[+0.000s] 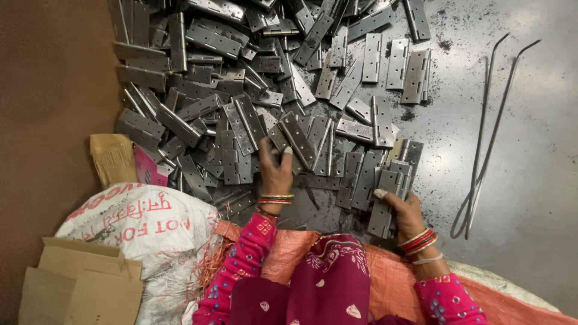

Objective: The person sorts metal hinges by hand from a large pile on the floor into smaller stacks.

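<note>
Left hand is down on the near edge of the hinge pile, fingers curled around a single grey hinge, thumb up beside it. Looks like a pinch grip, mostly closed; that hinge still touches its neighbours in the heap.

Right hand is clamped on a stack of hinges, thumb on top, fingers wrapped under, at the near side of the metal sheet. Stack stands tilted, resting against more loose hinges just behind it.

The pile covers the far and left part of the sheet, pieces overlapping at every angle. The right part holds a long bent wire lying well apart from both hands, plus dark filings scattered around.

Off the sheet's left edge: a white woven sack, flattened cardboard at the near left corner, a folded brown carton piece beside the pile. Orange sacking covers the person's lap.

Risks, as I read it:
- Bare fingers among stamped edges, so cuts likely if the heap shifts while pulling one out.
- The right-hand stack is tall for one grip; a loose thumb and it fans out.
- Filings on skin, so slippery hold and splinters.
</note>
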Motion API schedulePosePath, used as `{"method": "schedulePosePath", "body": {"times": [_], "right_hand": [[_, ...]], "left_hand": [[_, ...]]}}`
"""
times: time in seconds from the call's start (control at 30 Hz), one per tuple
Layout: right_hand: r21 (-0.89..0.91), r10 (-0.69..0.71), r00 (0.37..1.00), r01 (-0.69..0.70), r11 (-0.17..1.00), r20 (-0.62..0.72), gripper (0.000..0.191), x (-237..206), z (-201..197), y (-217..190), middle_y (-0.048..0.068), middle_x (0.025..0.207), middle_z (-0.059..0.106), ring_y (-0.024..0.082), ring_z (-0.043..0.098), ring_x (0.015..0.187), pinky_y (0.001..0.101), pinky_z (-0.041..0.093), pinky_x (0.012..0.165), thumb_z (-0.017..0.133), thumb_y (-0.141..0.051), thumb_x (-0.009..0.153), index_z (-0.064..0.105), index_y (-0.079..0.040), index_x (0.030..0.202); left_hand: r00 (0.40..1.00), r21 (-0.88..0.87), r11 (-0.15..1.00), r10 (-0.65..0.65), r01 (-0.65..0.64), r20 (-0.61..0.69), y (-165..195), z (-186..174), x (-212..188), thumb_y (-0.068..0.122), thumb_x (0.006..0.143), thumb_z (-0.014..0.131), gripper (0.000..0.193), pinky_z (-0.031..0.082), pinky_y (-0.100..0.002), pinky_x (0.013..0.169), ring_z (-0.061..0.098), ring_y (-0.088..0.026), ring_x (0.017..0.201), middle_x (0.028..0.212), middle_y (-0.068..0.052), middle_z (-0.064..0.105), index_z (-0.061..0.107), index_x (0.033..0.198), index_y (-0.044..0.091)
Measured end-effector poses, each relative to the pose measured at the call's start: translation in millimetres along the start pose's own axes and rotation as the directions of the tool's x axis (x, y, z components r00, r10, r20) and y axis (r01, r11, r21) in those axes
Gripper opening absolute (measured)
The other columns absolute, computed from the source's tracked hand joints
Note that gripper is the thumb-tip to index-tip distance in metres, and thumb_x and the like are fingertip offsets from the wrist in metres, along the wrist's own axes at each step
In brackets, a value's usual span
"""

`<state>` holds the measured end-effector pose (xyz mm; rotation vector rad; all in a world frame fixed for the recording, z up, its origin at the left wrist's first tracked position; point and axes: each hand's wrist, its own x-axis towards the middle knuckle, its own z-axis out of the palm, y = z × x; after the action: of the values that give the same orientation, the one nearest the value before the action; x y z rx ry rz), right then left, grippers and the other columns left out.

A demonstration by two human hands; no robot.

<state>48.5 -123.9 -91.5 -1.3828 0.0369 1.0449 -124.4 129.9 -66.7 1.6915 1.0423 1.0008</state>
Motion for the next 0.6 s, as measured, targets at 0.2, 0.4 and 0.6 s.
{"method": "schedulePosePath", "body": {"times": [0.2, 0.4, 0.6], "right_hand": [[0.025, -0.002, 1.000, 0.001, 1.000, 0.011, 0.044, 1, 1, 0, 0.012, 0.096, 0.074, 0.022, 0.074, 0.077, 0.0365, 0.065, 0.067, 0.075, -0.015, 0.082, 0.060, 0.001, 0.120], [0.004, 0.002, 1.000, -0.002, 1.000, 0.002, 0.045, 1, 2, -1, 0.012, 0.097, 0.073, 0.022, 0.073, 0.080, 0.0366, 0.064, 0.069, 0.076, -0.016, 0.083, 0.060, 0.001, 0.122], [-0.014, 0.008, 1.000, -0.008, 1.000, -0.024, 0.054, 0, 4, -2, 0.012, 0.102, 0.073, 0.021, 0.075, 0.083, 0.0363, 0.066, 0.070, 0.076, -0.023, 0.081, 0.054, -0.002, 0.125]], "left_hand": [[0.929, -0.493, 0.791, -0.264, 0.362, 0.258, 3, 14, -12, 0.014, 0.088, 0.068, 0.040, 0.055, -0.036, 0.087, 0.066, -0.023, 0.099, 0.112, -0.014, 0.067, 0.062, 0.125, 0.002], [0.850, -0.433, 0.763, -0.283, 0.480, 0.444, 8, 30, -31, 0.015, 0.083, 0.073, 0.042, 0.054, -0.038, 0.095, 0.065, -0.024, 0.104, 0.114, -0.011, 0.067, 0.060, 0.122, 0.005], [0.824, -0.147, 0.904, -0.288, 0.403, 0.488, 24, 55, -66, 0.018, 0.083, 0.070, 0.049, 0.056, -0.047, 0.091, 0.066, -0.033, 0.109, 0.119, -0.016, 0.067, 0.053, 0.128, 0.007]]}}
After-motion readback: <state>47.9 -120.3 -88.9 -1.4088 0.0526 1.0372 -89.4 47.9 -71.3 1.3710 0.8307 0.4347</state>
